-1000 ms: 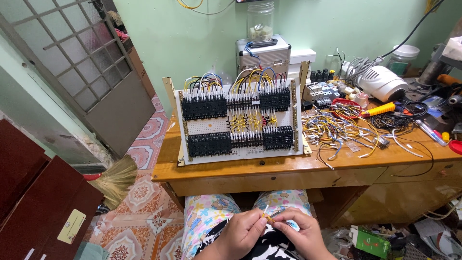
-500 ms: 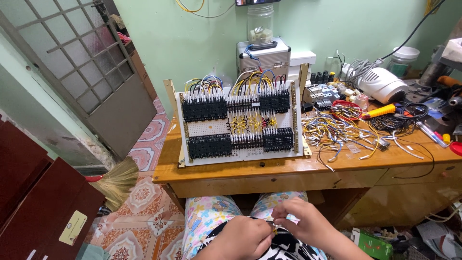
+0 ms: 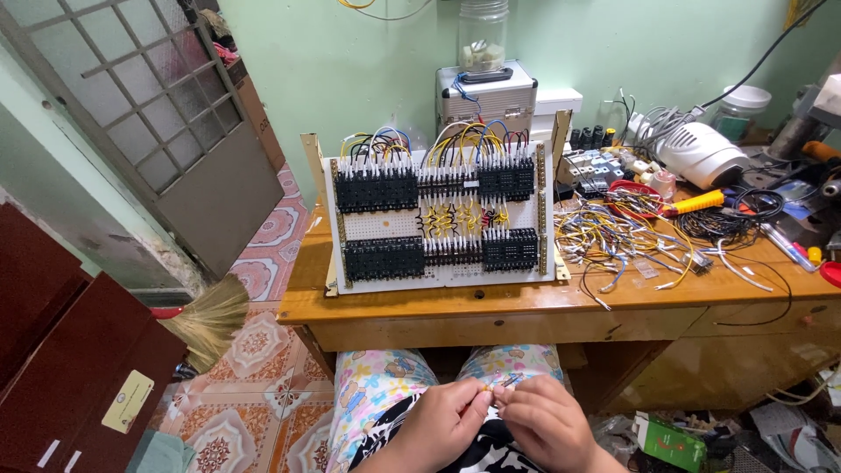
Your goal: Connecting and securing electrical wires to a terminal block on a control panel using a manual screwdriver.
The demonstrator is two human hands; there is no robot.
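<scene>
From the head view, the left hand (image 3: 447, 420) and right hand (image 3: 543, 425) meet over the lap, below the wired panel (image 3: 442, 215), fingers pinched shut on a small wire piece (image 3: 506, 382). A loosened pinch could drop it to the floor.

Home electrical workshop — wired relay board (image 3: 438, 215)

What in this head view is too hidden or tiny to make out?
- Small wire piece: too small; pinched between left hand and right hand.
- Wrists: cut by the bottom edge.
- Panel board wiring ends: too fine.
- Jar top: cut by the top edge.
</scene>
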